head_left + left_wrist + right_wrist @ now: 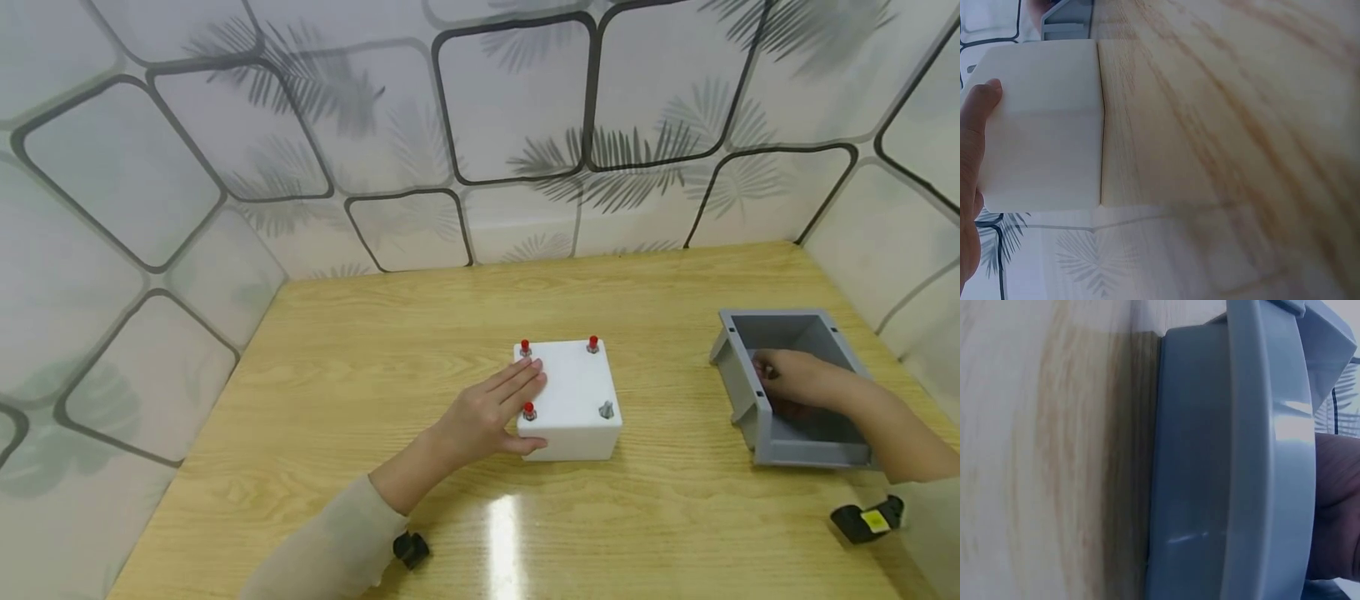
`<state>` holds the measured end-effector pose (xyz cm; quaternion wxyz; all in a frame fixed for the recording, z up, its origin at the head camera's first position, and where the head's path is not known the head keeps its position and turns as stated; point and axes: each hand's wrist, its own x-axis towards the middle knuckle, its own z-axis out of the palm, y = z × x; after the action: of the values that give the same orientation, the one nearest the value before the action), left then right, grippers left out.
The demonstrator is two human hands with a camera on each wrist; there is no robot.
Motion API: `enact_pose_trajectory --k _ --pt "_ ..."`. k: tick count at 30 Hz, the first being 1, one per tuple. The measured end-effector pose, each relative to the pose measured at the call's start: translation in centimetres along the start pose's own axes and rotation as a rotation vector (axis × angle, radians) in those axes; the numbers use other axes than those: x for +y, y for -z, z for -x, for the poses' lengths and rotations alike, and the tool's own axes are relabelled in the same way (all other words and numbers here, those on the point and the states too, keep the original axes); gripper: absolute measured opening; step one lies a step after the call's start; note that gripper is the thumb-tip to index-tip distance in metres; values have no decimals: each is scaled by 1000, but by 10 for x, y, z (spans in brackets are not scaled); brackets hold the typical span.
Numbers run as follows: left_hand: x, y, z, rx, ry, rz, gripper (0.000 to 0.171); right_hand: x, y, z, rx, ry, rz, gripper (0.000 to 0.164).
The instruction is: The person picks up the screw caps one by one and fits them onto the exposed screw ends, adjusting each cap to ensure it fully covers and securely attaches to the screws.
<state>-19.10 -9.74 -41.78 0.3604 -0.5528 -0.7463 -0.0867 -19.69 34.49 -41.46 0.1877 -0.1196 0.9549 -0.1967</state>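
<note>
A white box (574,385) sits on the wooden table. Small red-topped fittings stand at three of its top corners, one of them a red-topped fitting (593,343) at the far right. The near right corner has a bare grey metal fitting (607,409). My left hand (483,412) rests on the box's left side, fingers straight across the top and thumb against the front face; the left wrist view shows the thumb (984,100) on the box. My right hand (806,382) is down inside a grey plastic bin (813,454) with fingers bent. What its fingertips touch is hidden.
The wooden table (375,358) meets patterned walls at the back and both sides. The bin's raised wall (1250,456) stands between the right wrist camera and the hand. A black wrist device (867,520) hangs by the right sleeve, another black device (411,550) by the left.
</note>
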Motion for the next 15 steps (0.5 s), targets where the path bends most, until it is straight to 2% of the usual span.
enact_pose_trajectory --k 4,9,15 --pt "1 0 1 10 -1 1 80 4 -2 0 -31 -2 -105 18" --pt "1 -2 1 12 -3 -5 80 7 -4 0 -48 -37 -230 19" --pt "1 -1 1 10 -3 -10 80 7 -5 1 -64 -57 -281 28"
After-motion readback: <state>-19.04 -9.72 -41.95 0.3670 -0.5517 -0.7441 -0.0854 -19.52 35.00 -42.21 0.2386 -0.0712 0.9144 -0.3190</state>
